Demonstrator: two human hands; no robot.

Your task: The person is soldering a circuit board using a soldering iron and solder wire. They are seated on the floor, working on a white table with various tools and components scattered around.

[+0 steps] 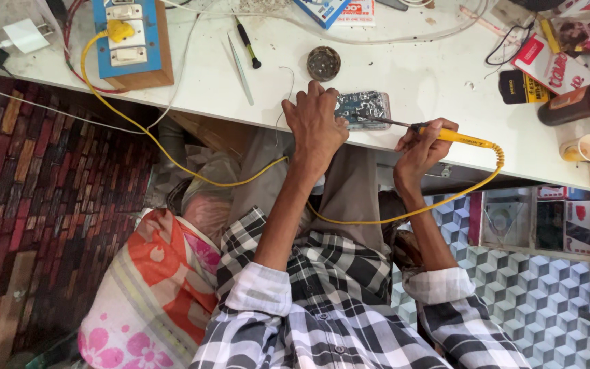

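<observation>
A small opened phone circuit board (365,108) lies near the front edge of the white workbench (418,82). My left hand (314,124) rests on the bench at the board's left side, fingers touching it, with a thin solder wire (288,85) rising from between them. My right hand (423,142) grips a yellow-handled soldering iron (453,137), whose dark tip (377,121) touches the board's lower right area. The iron's yellow cord (172,160) loops below the bench to a yellow plug (119,31).
A blue-and-wood socket box (134,44) stands at the back left. Tweezers (240,68), a small screwdriver (248,44) and a round dark tin (324,63) lie behind the board. A brown bottle (575,104), a small cup (585,148) and packets sit at the right.
</observation>
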